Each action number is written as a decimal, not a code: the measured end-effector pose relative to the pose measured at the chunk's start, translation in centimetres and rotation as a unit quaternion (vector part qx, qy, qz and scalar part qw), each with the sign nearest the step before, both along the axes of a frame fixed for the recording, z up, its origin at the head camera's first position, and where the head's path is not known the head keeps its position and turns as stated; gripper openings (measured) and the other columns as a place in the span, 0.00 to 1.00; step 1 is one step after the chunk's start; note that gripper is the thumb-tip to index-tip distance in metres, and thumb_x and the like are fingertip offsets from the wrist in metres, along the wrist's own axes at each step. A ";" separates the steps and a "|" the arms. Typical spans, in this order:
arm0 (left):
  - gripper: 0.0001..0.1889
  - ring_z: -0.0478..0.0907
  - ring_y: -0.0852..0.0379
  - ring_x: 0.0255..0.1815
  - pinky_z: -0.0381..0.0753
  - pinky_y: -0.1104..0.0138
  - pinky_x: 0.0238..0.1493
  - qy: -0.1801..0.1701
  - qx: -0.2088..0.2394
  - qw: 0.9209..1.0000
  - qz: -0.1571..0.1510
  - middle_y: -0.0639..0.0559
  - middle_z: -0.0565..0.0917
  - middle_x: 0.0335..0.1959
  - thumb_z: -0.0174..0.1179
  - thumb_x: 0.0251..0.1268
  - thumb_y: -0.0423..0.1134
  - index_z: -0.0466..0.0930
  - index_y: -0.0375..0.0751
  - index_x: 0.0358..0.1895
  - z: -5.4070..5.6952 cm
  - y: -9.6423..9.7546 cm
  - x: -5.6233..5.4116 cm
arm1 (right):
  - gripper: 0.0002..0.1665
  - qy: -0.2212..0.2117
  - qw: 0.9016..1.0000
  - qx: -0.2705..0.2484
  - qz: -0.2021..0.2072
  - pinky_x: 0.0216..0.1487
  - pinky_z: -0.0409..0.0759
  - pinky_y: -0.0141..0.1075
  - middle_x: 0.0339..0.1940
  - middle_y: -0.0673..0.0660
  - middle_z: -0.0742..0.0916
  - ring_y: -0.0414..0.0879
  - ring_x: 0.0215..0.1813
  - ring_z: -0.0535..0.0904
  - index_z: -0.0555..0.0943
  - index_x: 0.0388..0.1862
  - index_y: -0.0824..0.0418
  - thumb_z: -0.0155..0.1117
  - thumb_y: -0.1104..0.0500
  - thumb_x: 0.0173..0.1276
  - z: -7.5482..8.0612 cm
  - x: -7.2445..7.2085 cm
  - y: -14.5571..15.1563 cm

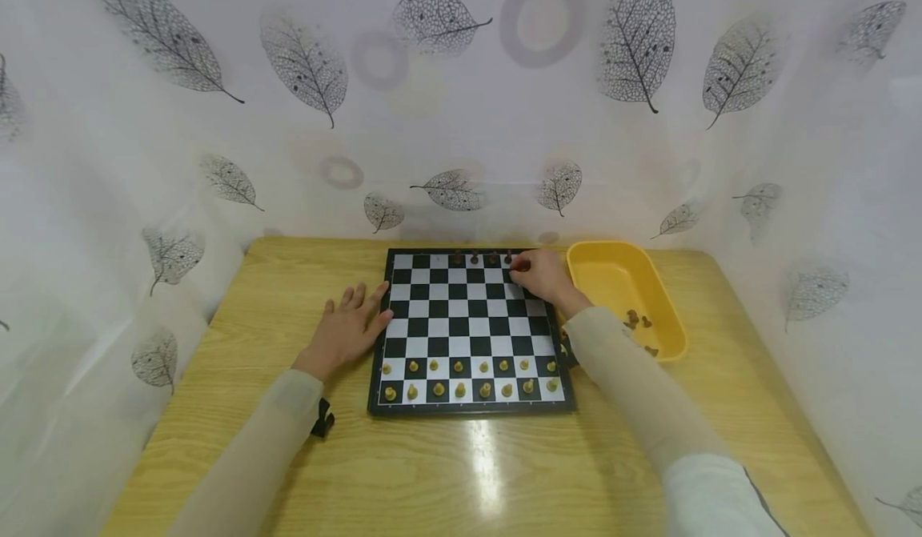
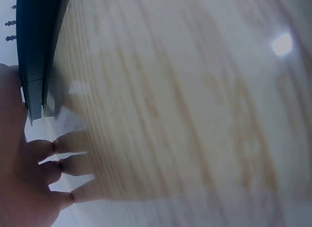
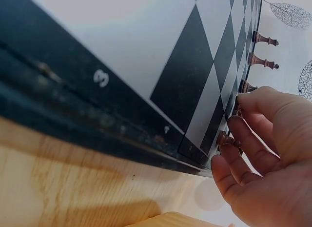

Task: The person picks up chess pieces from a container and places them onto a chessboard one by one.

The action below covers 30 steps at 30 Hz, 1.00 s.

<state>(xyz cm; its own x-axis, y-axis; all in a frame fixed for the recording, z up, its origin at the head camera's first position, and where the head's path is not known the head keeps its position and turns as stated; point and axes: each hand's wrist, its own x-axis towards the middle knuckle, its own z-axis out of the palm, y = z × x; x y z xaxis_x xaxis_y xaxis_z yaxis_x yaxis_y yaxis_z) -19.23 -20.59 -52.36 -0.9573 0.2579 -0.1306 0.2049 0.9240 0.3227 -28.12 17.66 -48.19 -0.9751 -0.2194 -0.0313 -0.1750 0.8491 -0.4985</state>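
Note:
A black-and-white chessboard (image 1: 458,309) lies on the table, with two rows of yellow chess pieces (image 1: 459,390) on its near side. Dark brown-red chess pieces (image 3: 263,61) stand along the far edge. At the far right corner my right hand (image 1: 542,274) pinches a dark chess piece (image 3: 237,111) between thumb and forefinger, which partly hide it. Another dark piece (image 3: 225,139) stands by its lower fingers. My left hand (image 1: 347,330) rests at the board's left edge, fingers spread, thumb and forefinger touching the rim.
A yellow plastic tub (image 1: 666,313) stands right of the board, with several brown pieces (image 1: 634,318) inside. The wooden table (image 1: 432,473) meets a leaf-patterned curtain (image 1: 461,121) at the back and sides.

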 end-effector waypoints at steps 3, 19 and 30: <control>0.38 0.45 0.27 0.86 0.42 0.27 0.81 -0.001 0.000 1.000 0.000 0.30 0.48 0.86 0.31 0.84 0.68 0.44 0.57 0.88 0.0 0.0 0.0 | 0.14 -0.002 1.000 -0.001 0.002 0.52 0.86 0.46 0.48 0.63 0.92 0.53 0.45 0.85 0.89 0.51 0.64 0.69 0.57 0.73 0.1 0.0 0.0; 0.38 0.44 0.27 0.87 0.41 0.27 0.81 -0.004 -0.002 1.000 0.000 0.30 0.48 0.86 0.32 0.84 0.68 0.43 0.57 0.88 0.2 0.1 0.0 | 0.16 -0.013 1.000 0.014 0.006 0.53 0.85 0.46 0.51 0.62 0.92 0.54 0.47 0.84 0.89 0.54 0.63 0.69 0.56 0.74 0.1 -0.1 -0.1; 0.38 0.44 0.27 0.87 0.41 0.28 0.81 -0.006 0.000 1.000 0.001 0.30 0.48 0.86 0.33 0.85 0.67 0.44 0.56 0.88 0.4 0.1 0.1 | 0.15 -0.021 1.000 0.013 -0.001 0.53 0.84 0.46 0.52 0.62 0.91 0.54 0.48 0.82 0.89 0.54 0.63 0.69 0.56 0.75 -0.1 -0.2 -0.2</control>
<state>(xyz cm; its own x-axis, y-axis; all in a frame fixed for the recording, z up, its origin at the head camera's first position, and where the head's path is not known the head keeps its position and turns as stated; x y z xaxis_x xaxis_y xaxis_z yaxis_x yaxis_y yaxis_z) -19.16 -20.48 -51.97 -0.9560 0.2563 -0.1427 0.1993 0.9243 0.3255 -28.31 17.45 -48.28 -0.9733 -0.2158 -0.0786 -0.1521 0.8620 -0.4835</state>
